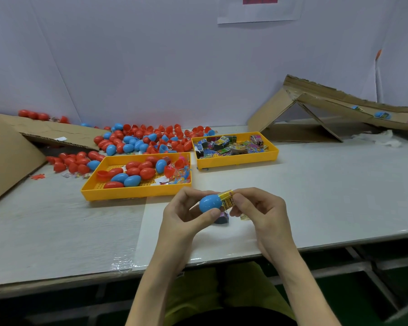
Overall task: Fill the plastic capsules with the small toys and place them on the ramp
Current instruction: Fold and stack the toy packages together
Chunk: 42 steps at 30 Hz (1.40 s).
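Yellow-green trousers (224, 288) show under the table (327, 196) edge; just above it the left hand (186, 217) curls its fingers and thumb round a blue capsule (210, 203), while the right hand (257, 208) pinches a yellow toy packet (227, 200) at the capsule's open end. The packet looks only partly in, so this capsule is neither filled nor closed; a dark toy (222, 219) and another small packet (243, 216) lie on the table beneath the hands.

Far right, the cardboard ramp (327, 104) already carries a blue capsule with something colourful in it (382, 115) and at least one more piece further down; a few seem done, most are left. The near yellow tray (137, 192) holds red and blue capsules, some open halves and bright scraps; the yellow tray to its right (236, 162) holds a heap of printed toy packets. Behind both, at far left, a large loose pile of capsules (139, 138) spreads beside a cardboard sheet (57, 135).
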Each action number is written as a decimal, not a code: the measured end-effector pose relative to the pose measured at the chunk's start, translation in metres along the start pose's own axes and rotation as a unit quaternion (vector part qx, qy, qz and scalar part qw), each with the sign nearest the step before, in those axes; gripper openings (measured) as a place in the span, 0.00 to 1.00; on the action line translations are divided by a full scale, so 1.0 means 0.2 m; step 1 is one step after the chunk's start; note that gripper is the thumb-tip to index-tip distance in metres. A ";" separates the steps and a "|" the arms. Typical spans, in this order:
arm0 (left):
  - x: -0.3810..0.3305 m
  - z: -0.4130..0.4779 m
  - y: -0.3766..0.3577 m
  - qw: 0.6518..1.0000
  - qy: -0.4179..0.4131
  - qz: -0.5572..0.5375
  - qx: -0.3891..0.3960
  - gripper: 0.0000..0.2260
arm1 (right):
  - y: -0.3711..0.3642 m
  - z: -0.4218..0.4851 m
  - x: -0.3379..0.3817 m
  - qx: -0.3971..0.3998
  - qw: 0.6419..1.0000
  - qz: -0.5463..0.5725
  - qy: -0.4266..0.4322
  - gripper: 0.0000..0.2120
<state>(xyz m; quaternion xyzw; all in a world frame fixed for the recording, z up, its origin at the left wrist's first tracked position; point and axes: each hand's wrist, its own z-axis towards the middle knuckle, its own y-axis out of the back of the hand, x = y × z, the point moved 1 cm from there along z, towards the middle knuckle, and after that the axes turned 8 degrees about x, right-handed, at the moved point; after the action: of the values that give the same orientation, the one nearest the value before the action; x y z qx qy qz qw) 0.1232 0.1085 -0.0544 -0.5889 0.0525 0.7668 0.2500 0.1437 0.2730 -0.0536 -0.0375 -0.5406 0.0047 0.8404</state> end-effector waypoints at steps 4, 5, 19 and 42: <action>0.00 0.00 0.00 1.000 0.005 0.008 0.007 0.15 | 0.01 0.00 0.00 -0.001 1.000 0.004 0.013 0.07; 0.00 0.00 0.00 1.000 0.005 0.013 0.009 0.14 | 0.01 0.00 0.00 0.005 1.000 0.007 0.010 0.06; -0.01 0.00 0.00 1.000 0.002 -0.016 0.005 0.16 | 0.01 0.01 -0.02 0.043 0.998 -0.031 0.027 0.05; 0.01 0.01 0.00 0.999 0.026 0.037 -0.005 0.13 | 0.00 0.00 0.00 0.042 0.998 -0.039 0.021 0.12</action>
<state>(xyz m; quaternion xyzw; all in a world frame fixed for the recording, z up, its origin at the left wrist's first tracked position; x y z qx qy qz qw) 0.1218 0.1097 -0.0555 -0.6073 0.0770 0.7603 0.2173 0.1438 0.2738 -0.0540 0.0184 -0.5235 -0.0060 0.8518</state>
